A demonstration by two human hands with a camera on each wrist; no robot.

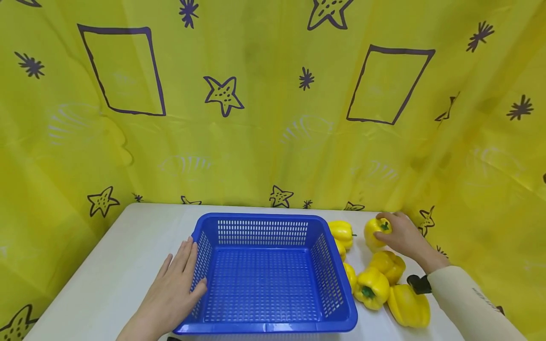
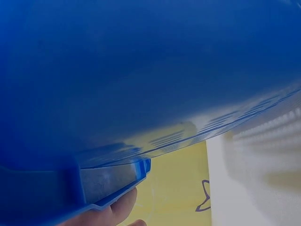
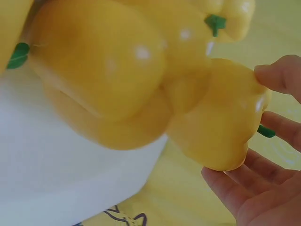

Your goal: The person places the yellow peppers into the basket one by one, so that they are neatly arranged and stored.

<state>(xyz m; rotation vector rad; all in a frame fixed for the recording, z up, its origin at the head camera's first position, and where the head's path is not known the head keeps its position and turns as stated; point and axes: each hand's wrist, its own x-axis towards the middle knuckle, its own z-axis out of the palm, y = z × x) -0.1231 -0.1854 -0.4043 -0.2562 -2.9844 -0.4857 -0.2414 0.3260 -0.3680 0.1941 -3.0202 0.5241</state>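
Note:
On the table stands a blue plastic basket with slotted walls and nothing inside. My left hand rests along its left rim, fingers straight and the thumb at the rim. In the left wrist view, the basket wall fills most of the picture, and fingertips show below its rim. At the back right, my right hand grips a yellow bell pepper near its green stem, thumb on one side and fingers on the other. The right wrist view shows this pepper beside others.
Several more yellow bell peppers lie right of the basket, among them one with its stem facing front and one at the front right. Others sit partly hidden behind the basket's right wall. A yellow patterned curtain hangs behind the white table.

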